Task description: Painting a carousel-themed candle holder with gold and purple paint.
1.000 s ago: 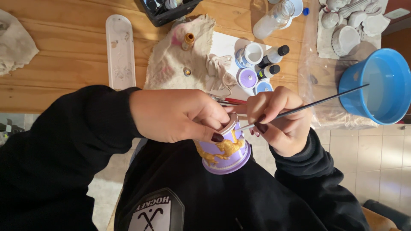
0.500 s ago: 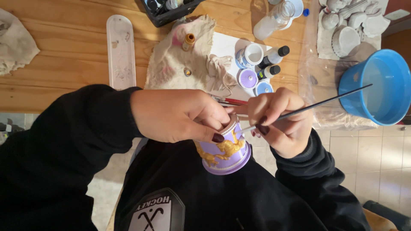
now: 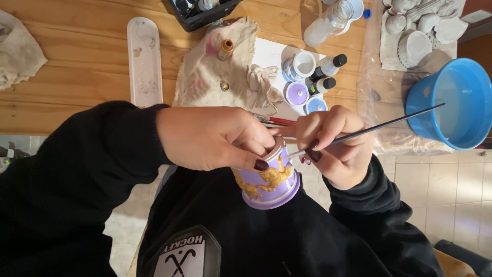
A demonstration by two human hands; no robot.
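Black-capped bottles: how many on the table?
2: one black-capped bottle right of the white jar, the second bottle just below it beside the purple paint pot. The black tray may hide more.

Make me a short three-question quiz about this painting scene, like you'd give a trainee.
1. True or false: the left hand steadies the purple cup with gold relief.
2. Which hand holds the thin paintbrush?
A. left hand
B. right hand
C. neither
3. What colour is the round tub at the table's right edge, beyond the brush's far end?

Key:
1. True; its fingers grip the cup's upper end.
2. B; the brush tip meets the cup near the top.
3. Blue.
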